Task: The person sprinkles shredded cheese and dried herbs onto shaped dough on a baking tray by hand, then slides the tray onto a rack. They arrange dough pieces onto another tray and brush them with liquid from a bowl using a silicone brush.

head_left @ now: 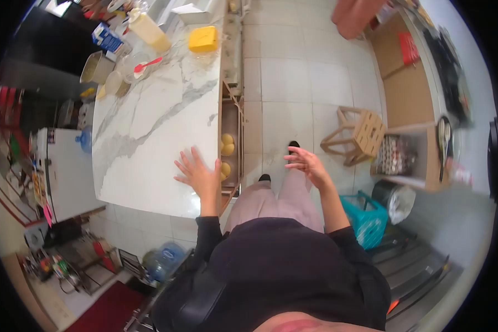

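By the worktop's (160,160) near right corner, your left hand (199,176) spreads empty beside yellow rounds (227,148) in the open drawer (234,169); your right hand (311,166) hangs empty, fingers parted. You seem between grasps; reaching the rounds calls for lowering a hand.

The desk (155,127) has a smooth, glossy, marble-look top with grey veins. The lidded box (203,39) and the teal stool (366,221) look like plastic; the slatted stool (369,133) is pale wood. The floor (285,77) is smooth, lightly shiny tile, and the trousers (276,200) are matt cloth.
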Tool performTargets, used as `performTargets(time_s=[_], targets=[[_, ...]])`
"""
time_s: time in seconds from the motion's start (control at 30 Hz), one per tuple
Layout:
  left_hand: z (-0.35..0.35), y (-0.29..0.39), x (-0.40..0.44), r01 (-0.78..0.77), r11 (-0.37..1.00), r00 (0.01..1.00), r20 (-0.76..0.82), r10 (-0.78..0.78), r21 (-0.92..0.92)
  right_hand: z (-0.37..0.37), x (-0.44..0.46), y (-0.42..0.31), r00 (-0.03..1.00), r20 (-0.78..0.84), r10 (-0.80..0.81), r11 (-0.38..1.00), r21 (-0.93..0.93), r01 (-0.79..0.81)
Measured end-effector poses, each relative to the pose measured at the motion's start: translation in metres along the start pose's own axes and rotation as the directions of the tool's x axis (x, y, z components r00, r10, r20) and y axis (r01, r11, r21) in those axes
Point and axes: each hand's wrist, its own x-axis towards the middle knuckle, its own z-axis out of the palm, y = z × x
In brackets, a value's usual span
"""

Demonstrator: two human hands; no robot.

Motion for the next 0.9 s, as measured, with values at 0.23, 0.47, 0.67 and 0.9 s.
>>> performTargets(time_s=[0.23,0.47,0.67,0.9], targets=[[-0.004,0.025,0.012,0.27,0.962,0.962,-0.055,-0.269,0.028,-0.008,0.145,-0.018,0.933,0.317,0.172,0.942,-0.329,-0.062],[0.017,0.049,0.014,0.395,0.918,0.893,-0.254,-0.372,0.044,-0.081,0.226,-0.017,0.904,0.179,0.387,0.752,-0.629,-0.198],[0.026,0.041,0.012,0.378,0.926,0.877,-0.326,-0.352,0.018,-0.154,0.298,0.067,0.886,0.095,0.454,0.62,-0.748,-0.237],[0.04,0.042,0.014,0.416,0.909,0.849,-0.372,-0.375,0.034,-0.143,0.385,0.201,0.753,0.363,0.549,0.601,-0.797,-0.054]])
